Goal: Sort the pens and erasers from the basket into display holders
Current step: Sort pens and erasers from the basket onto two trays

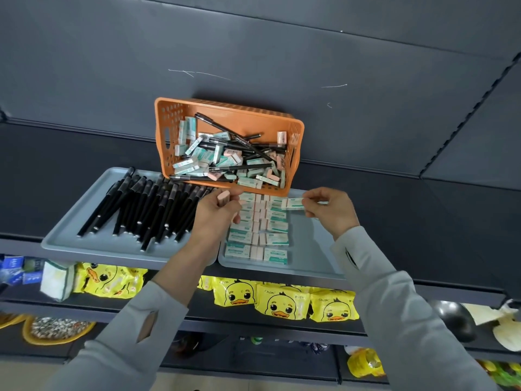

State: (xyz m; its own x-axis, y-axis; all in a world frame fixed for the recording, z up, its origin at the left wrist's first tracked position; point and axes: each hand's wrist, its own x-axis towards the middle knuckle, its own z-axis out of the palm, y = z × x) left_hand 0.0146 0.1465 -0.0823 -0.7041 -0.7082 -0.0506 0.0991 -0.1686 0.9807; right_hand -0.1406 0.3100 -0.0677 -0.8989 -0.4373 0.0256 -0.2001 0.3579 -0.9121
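An orange basket (169, 131) leans on the dark shelf, holding black pens and several sleeved erasers. Below it on the left, a grey tray (70, 241) carries a heap of black pens (146, 204). A second grey tray (310, 249) on the right holds erasers in neat rows (258, 235). My left hand (214, 215) grips a pink eraser (222, 196) over the top of those rows. My right hand (329, 210) pinches a green-and-white sleeved eraser (293, 204) by its end, above the right tray.
The shelf below holds yellow duck-print packets (282, 303) and blue and white packs (22, 272) at the left. Lower shelves carry round mats (56, 328) and dark bowls (454, 317). A dark panel rises behind the basket.
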